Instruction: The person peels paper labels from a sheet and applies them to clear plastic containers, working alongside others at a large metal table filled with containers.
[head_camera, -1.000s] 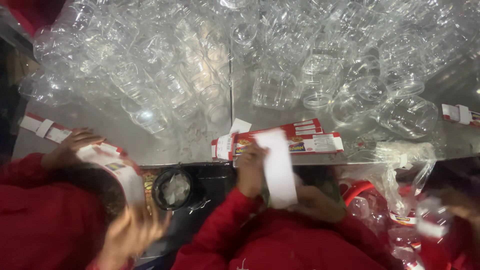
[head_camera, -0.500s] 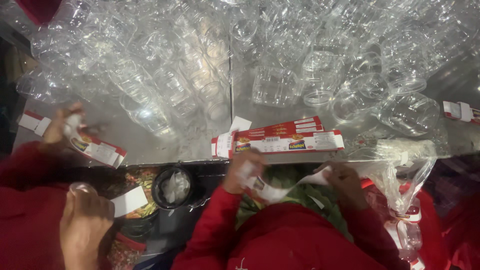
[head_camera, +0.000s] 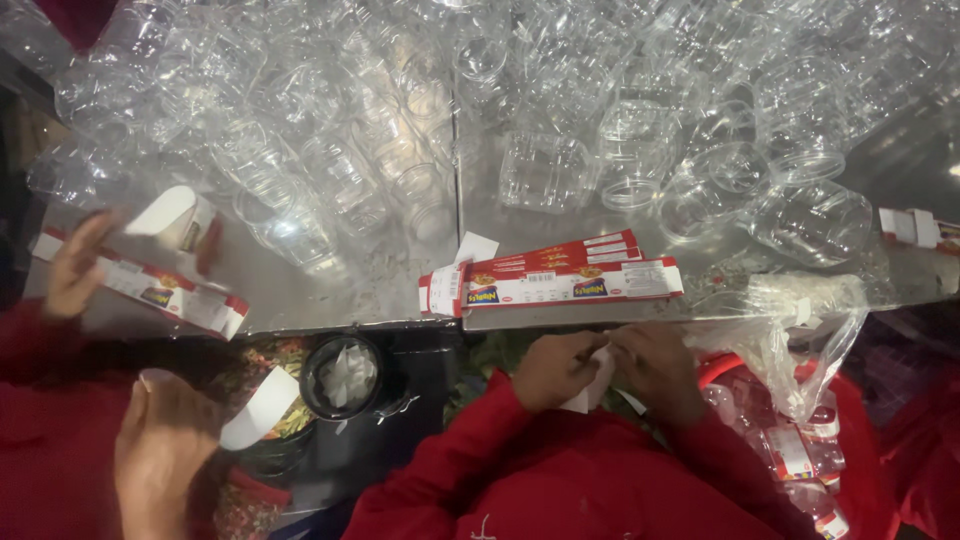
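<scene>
My left hand (head_camera: 553, 368) and my right hand (head_camera: 657, 368) meet just below the metal table's front edge (head_camera: 330, 322), both in red sleeves. Between them they pinch a small white label strip (head_camera: 592, 388). Right above them, on the table, lies a stack of red and white labels (head_camera: 560, 278). Beyond the stack, several clear plastic jars (head_camera: 540, 170) crowd the whole tabletop.
A co-worker in red at the left has one hand (head_camera: 72, 268) on another stack of labels (head_camera: 160, 290) and holds a white strip (head_camera: 258, 408) in the other. A black round cup with paper scraps (head_camera: 344, 376) sits below the edge. A clear bag (head_camera: 800, 335) hangs over labelled jars (head_camera: 800, 455) at the right.
My hands have dropped from the label stack to below the table edge and come together on a smaller white strip. The co-worker's far hand has shifted on the left-hand labels.
</scene>
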